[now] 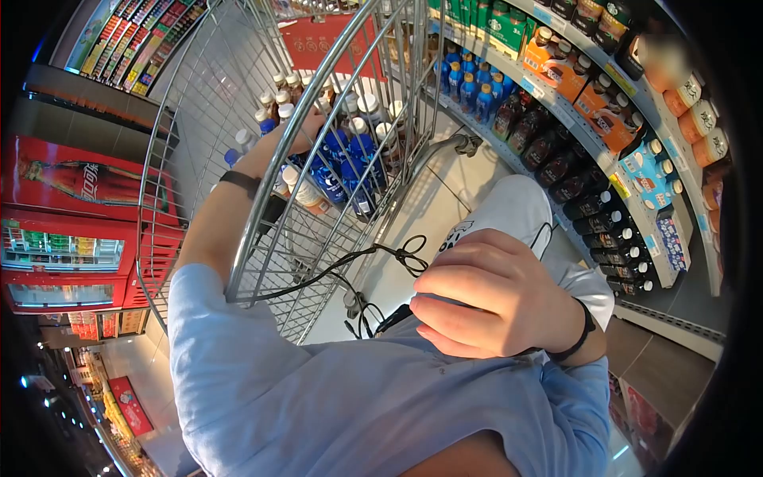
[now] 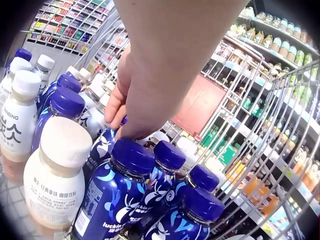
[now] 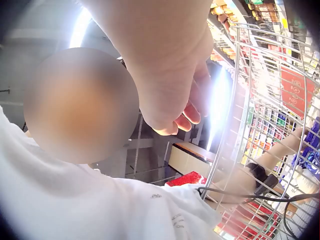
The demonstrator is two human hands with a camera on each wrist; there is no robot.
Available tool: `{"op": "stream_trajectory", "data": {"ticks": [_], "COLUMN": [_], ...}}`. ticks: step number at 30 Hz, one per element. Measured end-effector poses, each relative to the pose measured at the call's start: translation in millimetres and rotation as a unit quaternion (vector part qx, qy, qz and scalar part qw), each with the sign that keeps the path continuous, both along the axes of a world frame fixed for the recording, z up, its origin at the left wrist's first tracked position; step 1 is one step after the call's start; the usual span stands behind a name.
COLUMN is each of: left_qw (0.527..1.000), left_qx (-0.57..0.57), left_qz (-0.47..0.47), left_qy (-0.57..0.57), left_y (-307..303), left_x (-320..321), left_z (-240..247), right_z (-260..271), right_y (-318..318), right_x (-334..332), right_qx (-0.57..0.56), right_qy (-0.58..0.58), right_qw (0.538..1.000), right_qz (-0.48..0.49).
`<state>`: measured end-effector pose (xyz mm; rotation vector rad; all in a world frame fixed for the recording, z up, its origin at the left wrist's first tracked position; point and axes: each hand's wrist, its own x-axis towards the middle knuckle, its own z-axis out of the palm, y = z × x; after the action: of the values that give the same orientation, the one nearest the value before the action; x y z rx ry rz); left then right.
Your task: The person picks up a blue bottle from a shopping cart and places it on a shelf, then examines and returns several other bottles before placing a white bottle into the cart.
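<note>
My left hand (image 1: 306,131) reaches down into a wire shopping cart (image 1: 238,262) among packed bottles. In the left wrist view its fingers (image 2: 116,104) curl round the top of a dark-blue bottle (image 2: 101,145), whose cap is mostly hidden by the hand. Blue-capped bottles (image 2: 112,197) and white-capped bottles (image 2: 56,185) stand upright around it. My right hand (image 1: 485,294) hangs in front of my body outside the cart, fingers loosely bent with nothing held. The right wrist view shows that hand (image 3: 172,90) from the palm side.
Shelves of bottled drinks (image 1: 548,143) curve along the right side. A black cord (image 1: 350,258) loops from the cart toward my body. Red drink coolers (image 1: 71,254) stand at the left. A red sign (image 1: 334,48) is at the cart's far end.
</note>
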<state>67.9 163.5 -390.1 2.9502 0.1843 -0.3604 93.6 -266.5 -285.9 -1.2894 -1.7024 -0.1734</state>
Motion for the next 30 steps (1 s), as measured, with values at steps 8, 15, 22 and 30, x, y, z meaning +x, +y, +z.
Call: {"op": "stream_trajectory", "data": {"ticks": [8, 15, 22, 30], "left_qw": [1.000, 0.999, 0.998, 0.999], "left_qx": [0.001, 0.001, 0.002, 0.006], "left_qz": [0.024, 0.040, 0.042, 0.043], "left_qy": [0.014, 0.028, 0.036, 0.021], "left_y": [-1, 1, 3, 0], "left_x": [-2, -1, 1, 1], "left_z": [4, 10, 13, 16], "right_z": [1, -2, -4, -2], "right_y": [-3, -9, -17, -21], "right_x": [0, 4, 6, 6], "right_qx": [0.005, -0.009, -0.009, -0.004], "right_qy": [0.007, -0.005, -0.005, -0.005], "right_qw": [1.000, 1.000, 1.000, 1.000], "right_qz": [-0.006, -0.008, -0.022, -0.025]}}
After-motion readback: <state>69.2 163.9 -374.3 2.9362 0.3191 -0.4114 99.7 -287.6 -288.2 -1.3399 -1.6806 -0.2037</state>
